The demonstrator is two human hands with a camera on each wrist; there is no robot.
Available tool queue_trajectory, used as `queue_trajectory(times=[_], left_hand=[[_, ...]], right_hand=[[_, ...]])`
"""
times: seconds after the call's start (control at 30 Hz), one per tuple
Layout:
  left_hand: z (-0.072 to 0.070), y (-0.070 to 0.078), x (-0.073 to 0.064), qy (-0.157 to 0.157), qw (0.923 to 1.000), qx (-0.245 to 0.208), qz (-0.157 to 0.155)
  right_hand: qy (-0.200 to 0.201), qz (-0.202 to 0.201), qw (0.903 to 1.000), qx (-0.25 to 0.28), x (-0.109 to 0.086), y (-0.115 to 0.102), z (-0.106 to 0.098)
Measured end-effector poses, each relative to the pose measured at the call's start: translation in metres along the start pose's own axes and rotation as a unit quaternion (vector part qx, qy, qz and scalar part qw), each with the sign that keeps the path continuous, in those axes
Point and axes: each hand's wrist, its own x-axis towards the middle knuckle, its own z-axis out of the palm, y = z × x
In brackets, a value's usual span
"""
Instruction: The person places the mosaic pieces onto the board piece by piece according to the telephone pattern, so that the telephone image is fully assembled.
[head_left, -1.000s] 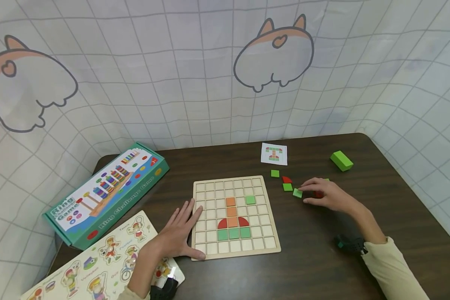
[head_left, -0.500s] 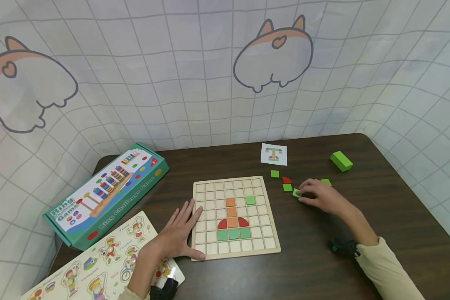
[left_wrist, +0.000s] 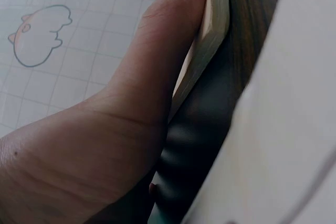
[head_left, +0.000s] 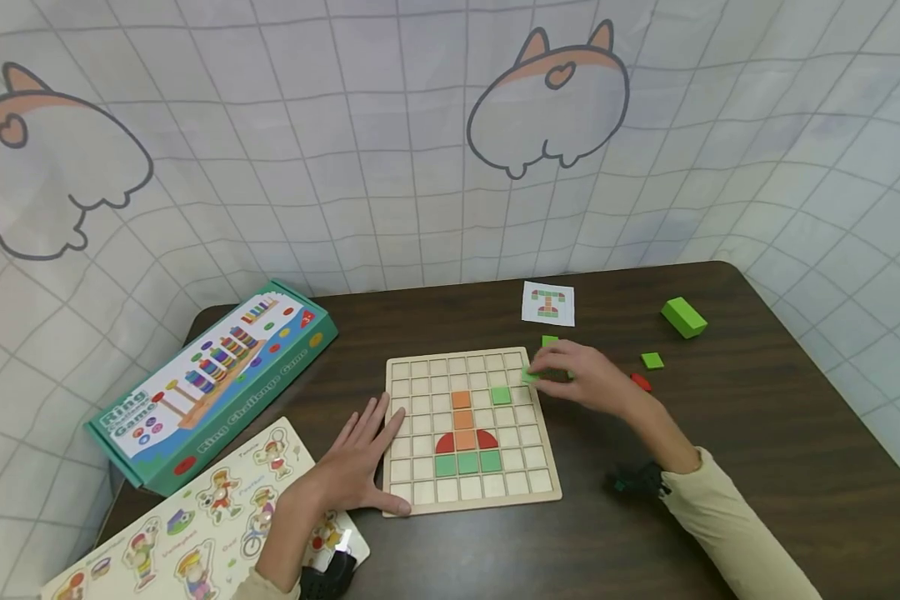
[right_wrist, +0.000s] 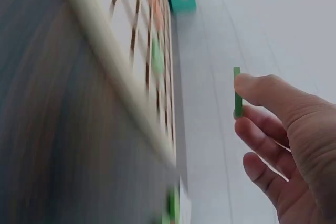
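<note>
My right hand (head_left: 581,377) pinches a thin green square tile (right_wrist: 238,92) between thumb and fingers, above the right edge of the wooden grid board (head_left: 543,467). Spread at the board's left edge, my left hand (head_left: 356,467) rests with straight fingers along the frame and the thumb at the near corner. On the board sit a column of orange tiles (head_left: 462,419), a row of green tiles (head_left: 468,462), and red quarter-round tiles (head_left: 445,443) on either side. A single green tile (head_left: 501,396) lies farther right. In the left wrist view the left thumb (left_wrist: 173,19) lies along the board's side.
A pattern card (head_left: 547,303) lies behind the board. To the right are a green block (head_left: 684,317), a green tile (head_left: 652,361) and a red piece (head_left: 641,382). A ring game box (head_left: 217,383) and a picture board (head_left: 217,521) lie left.
My right hand has taken hold of a green tile on the table and carried it left to the board's right edge. The left hand stays in place.
</note>
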Motion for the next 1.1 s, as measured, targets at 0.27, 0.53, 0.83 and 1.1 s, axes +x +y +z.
queue_trajectory(times=[0.27, 0.53, 0.83, 1.1], left_hand=[[0.001, -0.001, 0.002, -0.005, 0.9999, 0.006, -0.007], [0.001, -0.002, 0.002, -0.005, 0.9999, 0.009, -0.008], [-0.002, 0.000, 0.001, -0.006, 0.9999, -0.004, -0.010], [-0.001, -0.001, 0.001, -0.003, 1.0000, 0.000, -0.007]], right_hand=[[-0.131, -0.004, 0.9912, 0.019, 0.074, -0.045, 0.052], [-0.195, -0.031, 0.9801, -0.019, 0.104, -0.063, 0.087], [-0.200, -0.044, 0.9754, -0.081, 0.112, -0.069, 0.094], [-0.216, -0.024, 0.9733, -0.073, 0.111, -0.070, 0.097]])
